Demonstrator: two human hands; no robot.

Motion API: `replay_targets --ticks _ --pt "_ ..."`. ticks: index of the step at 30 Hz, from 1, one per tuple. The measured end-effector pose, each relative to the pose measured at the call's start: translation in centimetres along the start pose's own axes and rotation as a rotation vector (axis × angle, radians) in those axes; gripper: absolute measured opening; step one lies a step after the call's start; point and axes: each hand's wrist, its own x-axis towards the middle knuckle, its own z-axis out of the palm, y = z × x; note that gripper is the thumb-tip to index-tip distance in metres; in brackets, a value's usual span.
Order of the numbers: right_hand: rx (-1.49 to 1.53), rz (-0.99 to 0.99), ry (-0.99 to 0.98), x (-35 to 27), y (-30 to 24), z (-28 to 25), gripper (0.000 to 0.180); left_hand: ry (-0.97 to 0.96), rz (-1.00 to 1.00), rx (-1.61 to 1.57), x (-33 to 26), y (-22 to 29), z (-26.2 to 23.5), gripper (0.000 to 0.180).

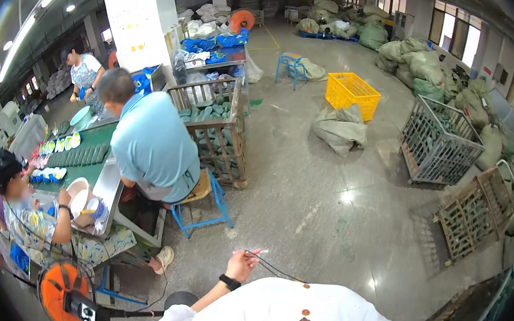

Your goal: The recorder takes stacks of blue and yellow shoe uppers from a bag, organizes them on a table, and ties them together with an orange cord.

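My left hand (240, 266) is out in front of my white shirt (284, 312), a black band on its wrist. Its fingers are closed on a thin black cable (273, 266), which loops back toward the buttons of the shirt. A small pale tip shows by the fingertips, too small to name. My right hand is out of the picture.
An orange fan (64, 295) stands at the lower left. People sit and stand around a green-topped worktable (91, 139). A blue-legged stool (202, 200), yellow crate (353, 95), sacks (341, 131) and slatted metal cages (441, 143) stand on the grey floor.
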Motion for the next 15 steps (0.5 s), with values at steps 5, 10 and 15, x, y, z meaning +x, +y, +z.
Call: replay_targets --ticks 5,10,15 --pt "-0.008 -0.330 -0.073 21.4 -8.4 -5.1 0.012 -0.005 0.141 0.275 8.5 3.5 6.5 0.018" --pt "-0.563 -0.702 0.170 32.1 -21.2 -7.2 0.024 0.047 0.245 0.413 16.8 4.9 11.5 0.018" --pt "-0.410 -0.706 -0.167 30.9 -34.6 -7.3 0.026 0.184 0.438 0.380 25.9 7.3 12.3 0.013"
